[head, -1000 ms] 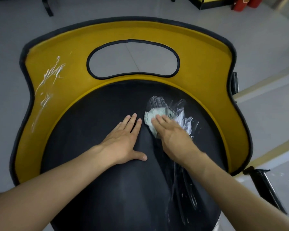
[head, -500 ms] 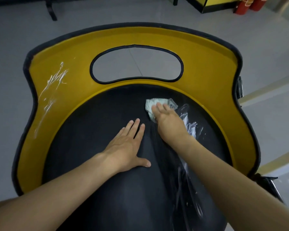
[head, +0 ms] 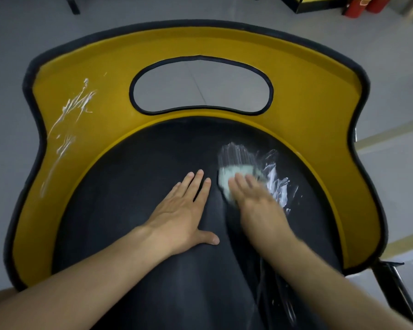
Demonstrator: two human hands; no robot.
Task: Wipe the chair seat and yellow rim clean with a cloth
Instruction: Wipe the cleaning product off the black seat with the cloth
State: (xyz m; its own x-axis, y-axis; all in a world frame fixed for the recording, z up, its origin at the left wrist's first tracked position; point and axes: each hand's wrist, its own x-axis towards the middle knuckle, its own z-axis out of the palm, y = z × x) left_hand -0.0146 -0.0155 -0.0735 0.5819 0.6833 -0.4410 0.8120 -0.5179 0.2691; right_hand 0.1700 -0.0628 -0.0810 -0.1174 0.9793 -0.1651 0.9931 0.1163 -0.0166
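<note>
A: Now, which step is shown?

B: The seat is being wiped. A pale cloth (head: 234, 175) is pressed flat under the straight fingers of the right hand (head: 255, 201), at about one o'clock on the black chair seat (head: 129, 198); nothing is gripped. The left hand (head: 184, 215) is laid open and flat on the seat, just beside it.

A: What is called for next?

B: Probably the white smears (head: 277, 184) at two o'clock must be rubbed off, then the cloth carried to the white streaks (head: 74, 110) at ten o'clock on the yellow rim (head: 308, 103).

A: Is any writing seen?

B: None can be read.
</note>
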